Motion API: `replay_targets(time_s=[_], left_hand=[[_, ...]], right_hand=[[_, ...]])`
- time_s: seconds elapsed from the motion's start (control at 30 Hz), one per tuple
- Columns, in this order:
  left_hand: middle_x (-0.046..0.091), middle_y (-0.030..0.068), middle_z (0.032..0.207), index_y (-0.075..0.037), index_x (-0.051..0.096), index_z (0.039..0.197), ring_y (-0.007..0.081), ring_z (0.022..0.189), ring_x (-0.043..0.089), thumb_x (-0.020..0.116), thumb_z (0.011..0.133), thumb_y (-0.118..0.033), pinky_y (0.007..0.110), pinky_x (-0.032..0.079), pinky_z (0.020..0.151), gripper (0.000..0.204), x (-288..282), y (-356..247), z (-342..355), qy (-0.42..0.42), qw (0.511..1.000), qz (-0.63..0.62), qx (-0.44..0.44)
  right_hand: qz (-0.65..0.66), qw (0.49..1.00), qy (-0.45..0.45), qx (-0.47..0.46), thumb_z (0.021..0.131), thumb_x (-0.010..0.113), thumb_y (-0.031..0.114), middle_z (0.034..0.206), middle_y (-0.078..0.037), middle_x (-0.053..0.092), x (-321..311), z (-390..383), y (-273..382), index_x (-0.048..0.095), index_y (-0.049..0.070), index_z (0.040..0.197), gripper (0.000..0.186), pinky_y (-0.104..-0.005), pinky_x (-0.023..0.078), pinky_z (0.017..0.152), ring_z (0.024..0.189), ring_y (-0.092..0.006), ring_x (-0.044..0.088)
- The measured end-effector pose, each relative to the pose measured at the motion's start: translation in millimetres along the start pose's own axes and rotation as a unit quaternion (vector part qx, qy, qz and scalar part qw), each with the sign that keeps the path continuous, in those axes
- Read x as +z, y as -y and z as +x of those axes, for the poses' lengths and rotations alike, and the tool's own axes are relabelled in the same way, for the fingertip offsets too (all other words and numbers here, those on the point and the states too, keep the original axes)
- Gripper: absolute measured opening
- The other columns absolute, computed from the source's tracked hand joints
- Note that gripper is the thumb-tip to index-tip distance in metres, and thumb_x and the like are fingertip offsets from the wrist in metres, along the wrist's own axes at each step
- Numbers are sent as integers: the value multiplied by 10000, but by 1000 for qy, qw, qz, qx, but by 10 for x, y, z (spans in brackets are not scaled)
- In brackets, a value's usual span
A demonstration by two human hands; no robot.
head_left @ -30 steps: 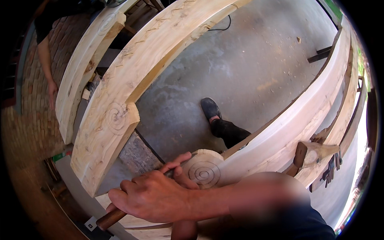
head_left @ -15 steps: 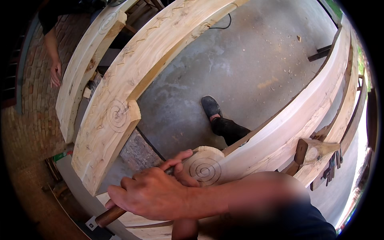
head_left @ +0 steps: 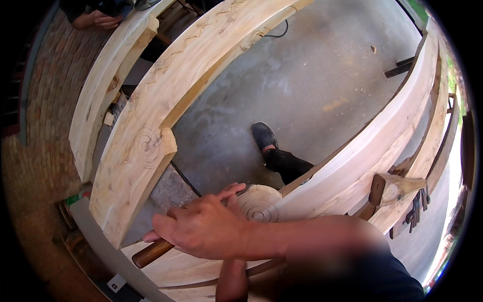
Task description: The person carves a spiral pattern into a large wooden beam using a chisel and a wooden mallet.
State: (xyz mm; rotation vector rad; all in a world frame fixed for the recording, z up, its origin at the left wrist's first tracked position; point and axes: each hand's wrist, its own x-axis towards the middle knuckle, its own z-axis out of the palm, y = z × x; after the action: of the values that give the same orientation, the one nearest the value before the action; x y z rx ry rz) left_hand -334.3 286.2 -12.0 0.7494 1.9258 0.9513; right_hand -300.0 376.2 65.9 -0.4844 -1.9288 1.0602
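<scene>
My right hand (head_left: 204, 224) is wrapped round the brown wooden handle (head_left: 153, 253) of what looks like a chisel. The handle's butt sticks out at the lower left, below the hand. My left forearm rises from the lower edge and passes under the right wrist. Most of my left hand (head_left: 234, 205) is hidden behind the right; its fingers seem closed on the tool's front part. A dark bit of the blade (head_left: 245, 189) shows at the rounded end of a pale curved beam (head_left: 332, 194), beside its drawn spiral (head_left: 259, 214).
A wooden mallet (head_left: 395, 190) rests on the right-hand timbers, with several slim metal tools (head_left: 416, 214) beside it. Another curved beam (head_left: 151, 108) with a spiral lies at left. A foot in a dark shoe (head_left: 264, 135) stands on the concrete floor. A co-worker's hand (head_left: 103, 21) is at upper left.
My right hand and the handle's butt have shifted slightly up and right. The co-worker's hand has risen from beside the far-left beam towards the top edge.
</scene>
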Motion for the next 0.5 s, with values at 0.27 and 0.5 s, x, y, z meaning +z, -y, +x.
replay_targets(time_s=[0.27, 0.5], left_hand=[[767, 173, 1112, -31, 469, 1089, 260, 1069, 721, 463, 1132, -511, 354, 509, 1052, 482, 243, -243, -178, -230, 946, 44, 222], [770, 150, 1101, -8, 491, 1117, 237, 1043, 719, 464, 1138, -480, 317, 503, 1032, 474, 324, -558, -188, -196, 954, 113, 196]], right_hand=[[74, 997, 25, -23, 1005, 707, 331, 593, -63, 510, -29, 39, 254, 499, 58, 805, 398, -383, 497, 438, 468, -236, 602], [71, 997, 32, -1, 1021, 676, 313, 622, -105, 585, -73, 56, 185, 537, 30, 879, 345, -424, 505, 445, 502, -286, 653]])
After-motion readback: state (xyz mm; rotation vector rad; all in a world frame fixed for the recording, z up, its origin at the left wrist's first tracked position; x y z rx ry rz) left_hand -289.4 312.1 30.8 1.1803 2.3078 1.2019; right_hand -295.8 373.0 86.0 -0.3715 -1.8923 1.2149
